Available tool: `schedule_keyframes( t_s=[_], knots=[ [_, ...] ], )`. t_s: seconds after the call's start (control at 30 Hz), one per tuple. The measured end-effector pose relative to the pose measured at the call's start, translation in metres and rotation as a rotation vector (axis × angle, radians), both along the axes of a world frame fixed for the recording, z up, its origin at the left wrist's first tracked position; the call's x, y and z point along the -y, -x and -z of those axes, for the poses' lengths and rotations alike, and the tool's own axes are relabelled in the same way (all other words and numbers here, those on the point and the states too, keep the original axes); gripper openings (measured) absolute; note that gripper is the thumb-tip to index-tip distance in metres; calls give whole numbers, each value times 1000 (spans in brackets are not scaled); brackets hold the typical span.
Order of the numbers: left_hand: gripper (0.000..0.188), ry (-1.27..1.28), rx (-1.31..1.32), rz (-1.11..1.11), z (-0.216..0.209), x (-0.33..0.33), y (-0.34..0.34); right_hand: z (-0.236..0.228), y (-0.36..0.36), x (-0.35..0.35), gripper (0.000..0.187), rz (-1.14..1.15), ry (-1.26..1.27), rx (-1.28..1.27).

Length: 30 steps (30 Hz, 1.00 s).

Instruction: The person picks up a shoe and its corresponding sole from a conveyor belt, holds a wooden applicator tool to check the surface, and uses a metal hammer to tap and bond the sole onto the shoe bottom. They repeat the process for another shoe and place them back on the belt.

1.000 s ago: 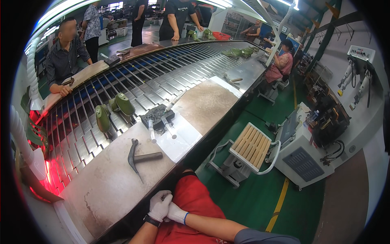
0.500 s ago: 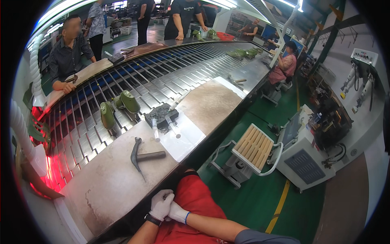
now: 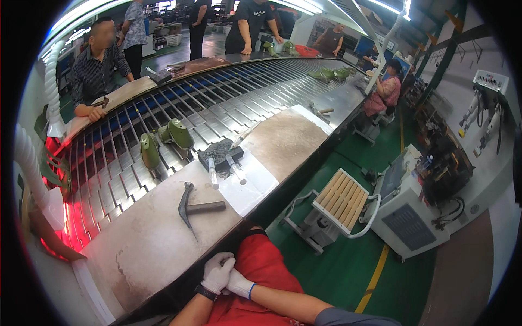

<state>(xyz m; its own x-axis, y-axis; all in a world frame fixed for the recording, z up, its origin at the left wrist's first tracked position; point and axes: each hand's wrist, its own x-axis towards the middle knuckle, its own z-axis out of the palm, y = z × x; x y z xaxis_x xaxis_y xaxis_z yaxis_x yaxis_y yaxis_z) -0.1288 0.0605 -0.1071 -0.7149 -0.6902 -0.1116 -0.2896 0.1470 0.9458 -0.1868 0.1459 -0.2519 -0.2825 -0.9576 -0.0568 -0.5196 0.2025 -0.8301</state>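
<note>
My left hand (image 3: 218,275) and my right hand (image 3: 238,283) wear white knit gloves and are clasped together over my red-clothed lap, beside the bench's near edge. The left fingers close over the right hand and partly hide its fingers. I see no tool in either hand. Nearest them on the pale worktop (image 3: 152,239) lies a hammer (image 3: 202,207) with a long curved dark head, out of my grasp. Beyond it, a dark rough block (image 3: 220,152) has slim clear tube-like items (image 3: 237,170) on and against it; their kind is unclear.
Green shoe-shaped pieces (image 3: 177,135) rest on the slatted metal conveyor (image 3: 217,117). A second hammer (image 3: 322,111) lies farther along. To my right stands a wheeled stand with a wooden slatted top (image 3: 341,195), by a grey-white machine (image 3: 410,228). Several people stand or sit around the line.
The whole view has shifted slightly, so the bench items appear a little farther right. My hands remain clasped in the same place.
</note>
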Motion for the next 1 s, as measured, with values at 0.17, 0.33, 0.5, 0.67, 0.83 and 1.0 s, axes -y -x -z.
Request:
schedule_keyframes(
  t_s=[0.17,0.33,0.5,0.67,0.83,1.0],
  knots=[
    [36,-15,16,-10,3,-1,-5,-19,-3,2,34,75,-187,423],
    [35,-16,16,-5,5,-1,-5,-22,-8,-1,31,147,-149,476],
    [35,-9,28,-3,4,1,-6,-53,6,4,39,10,-448,544],
    [34,-6,30,-4,0,-1,0,-28,7,3,42,18,-358,470],
    [35,-15,30,-21,8,1,-10,-45,2,1,37,-42,-345,382],
    [36,-10,27,8,2,-1,-4,-17,-4,-1,40,52,-54,237]
  ],
)
